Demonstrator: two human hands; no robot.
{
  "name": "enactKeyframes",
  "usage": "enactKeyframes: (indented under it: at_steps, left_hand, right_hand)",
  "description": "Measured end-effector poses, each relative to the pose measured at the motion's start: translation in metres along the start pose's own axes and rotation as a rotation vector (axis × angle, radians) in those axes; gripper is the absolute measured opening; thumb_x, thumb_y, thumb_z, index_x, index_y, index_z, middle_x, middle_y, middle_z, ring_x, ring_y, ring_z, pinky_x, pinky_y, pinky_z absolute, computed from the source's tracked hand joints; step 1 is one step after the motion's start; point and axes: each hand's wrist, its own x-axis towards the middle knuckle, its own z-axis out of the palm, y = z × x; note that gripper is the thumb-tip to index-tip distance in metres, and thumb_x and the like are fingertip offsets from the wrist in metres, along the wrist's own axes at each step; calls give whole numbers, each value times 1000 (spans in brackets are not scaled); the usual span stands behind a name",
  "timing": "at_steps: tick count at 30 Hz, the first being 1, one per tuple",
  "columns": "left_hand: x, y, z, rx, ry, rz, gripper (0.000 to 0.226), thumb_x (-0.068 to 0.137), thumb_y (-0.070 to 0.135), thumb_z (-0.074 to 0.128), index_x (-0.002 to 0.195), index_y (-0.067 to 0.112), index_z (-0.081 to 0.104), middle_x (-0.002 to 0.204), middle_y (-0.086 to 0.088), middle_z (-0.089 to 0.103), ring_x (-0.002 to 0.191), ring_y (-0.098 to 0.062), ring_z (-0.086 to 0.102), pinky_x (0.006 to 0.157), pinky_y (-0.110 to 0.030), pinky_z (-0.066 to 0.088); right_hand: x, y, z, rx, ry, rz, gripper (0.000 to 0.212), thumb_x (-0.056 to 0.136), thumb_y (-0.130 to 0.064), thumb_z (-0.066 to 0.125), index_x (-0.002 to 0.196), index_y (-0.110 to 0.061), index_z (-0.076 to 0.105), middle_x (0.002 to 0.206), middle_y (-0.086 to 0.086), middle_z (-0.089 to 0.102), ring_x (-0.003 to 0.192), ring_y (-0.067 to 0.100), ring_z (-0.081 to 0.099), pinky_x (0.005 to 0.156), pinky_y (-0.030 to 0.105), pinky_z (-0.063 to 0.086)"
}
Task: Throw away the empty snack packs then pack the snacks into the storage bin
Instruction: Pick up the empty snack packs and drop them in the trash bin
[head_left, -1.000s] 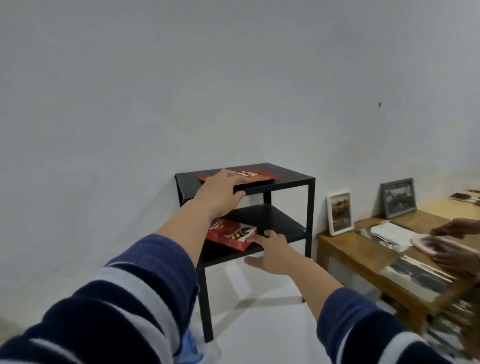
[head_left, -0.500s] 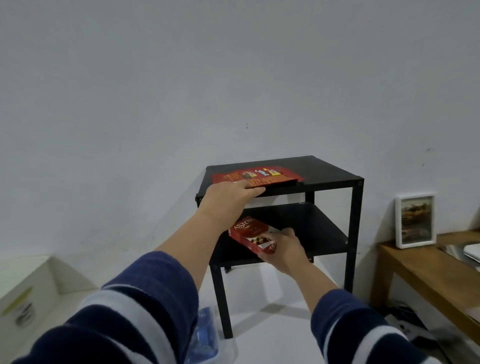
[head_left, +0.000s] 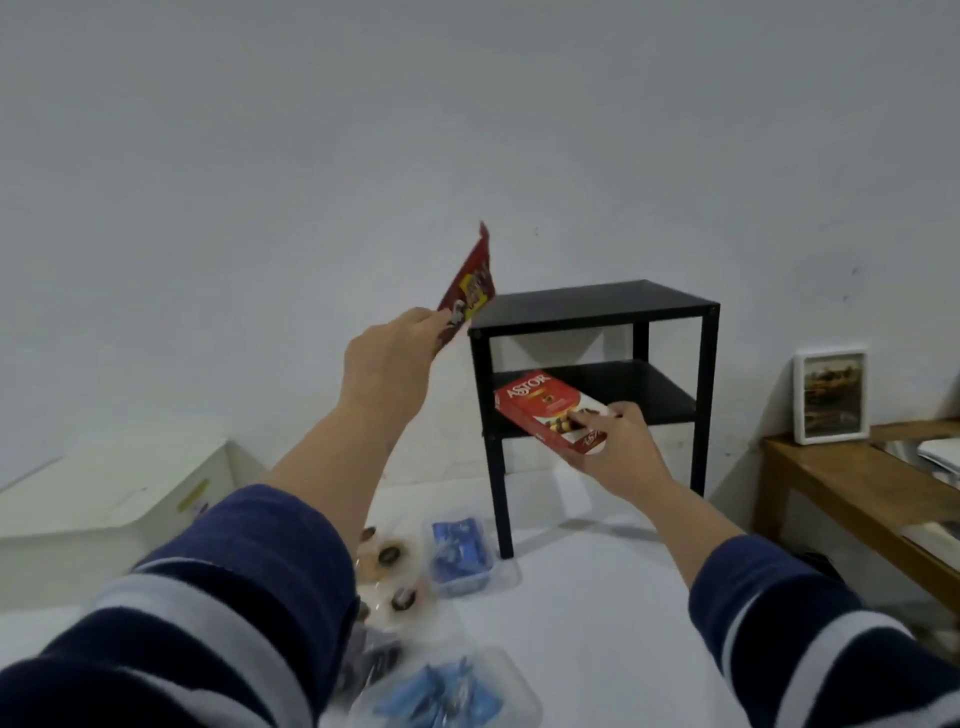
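Note:
My left hand (head_left: 387, 358) pinches a flat red snack pack (head_left: 467, 283) by its lower end and holds it upright in the air, left of the black side table (head_left: 597, 304). A red Astor snack box (head_left: 553, 410) is gripped in my right hand (head_left: 615, 449), in front of the table's lower shelf (head_left: 634, 384). A white storage bin (head_left: 109, 499) stands on the floor at the left. Clear packs of blue-wrapped snacks (head_left: 460, 553) and round snacks (head_left: 389, 558) lie on the white floor below my left arm.
A wooden low table (head_left: 852, 483) stands at the right with a white-framed picture (head_left: 831, 395) leaning on the wall. Another clear pack of blue snacks (head_left: 441, 696) lies at the bottom edge. The wall is plain white.
My left hand lifted the red pack off the table top and raised it to the left. My right hand drew the Astor box out from the lower shelf. The view swung left and down.

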Motion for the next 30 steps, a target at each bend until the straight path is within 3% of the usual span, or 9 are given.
enactKeyframes:
  at_steps: [4,9,17,20,23,27,30]
  left_hand:
    - [-71,-28,-38,-112,-15,-212,45,92,15,50,136,24,49,132,-3,57,108,-34,59,85,-42,49]
    - [-170,-71,-56,-280,-44,-601,52,93,2,43,139,26,48,136,-4,55,119,-25,54,97,-37,46]
    - [-291,-160,-78,-424,77,-1056,51,93,0,48,133,30,54,134,-2,58,110,-24,61,90,-38,54]
    - [-332,-199,-92,-371,134,-1159,51,92,-1,48,132,30,55,135,-1,57,112,-23,59,90,-35,54]
    - [-367,-237,-110,-241,162,-1252,53,91,-1,47,132,31,55,130,-1,60,105,-20,59,77,-30,50]
    - [-413,-281,-130,-103,215,-1383,54,89,-1,50,131,33,55,127,-3,63,107,-24,61,86,-38,54]
    - [-454,-296,-141,-19,241,-1486,53,89,0,50,132,31,56,128,-6,62,110,-26,60,89,-35,51]
  right_hand:
    - [-52,-33,4,-10,-45,-36,58,81,-37,73,134,-22,54,139,7,32,121,22,47,103,28,41]
    - [-100,-83,36,42,-139,-113,59,79,-38,75,132,-24,56,137,6,36,125,22,45,106,32,41]
    - [-142,-187,119,180,-367,-264,60,75,-32,79,131,-21,59,138,6,33,128,21,44,110,33,38]
    - [-151,-236,163,205,-477,-368,61,77,-34,78,133,-23,57,140,5,31,130,21,42,110,35,39]
    - [-161,-285,208,235,-581,-475,60,78,-33,77,133,-25,56,141,4,31,131,21,41,110,34,38]
    - [-183,-348,266,259,-705,-638,64,78,-27,75,138,-22,51,148,5,23,137,22,35,113,33,34]
    - [-210,-386,305,251,-823,-742,76,75,-21,74,144,-17,41,147,3,20,133,20,38,108,30,39]
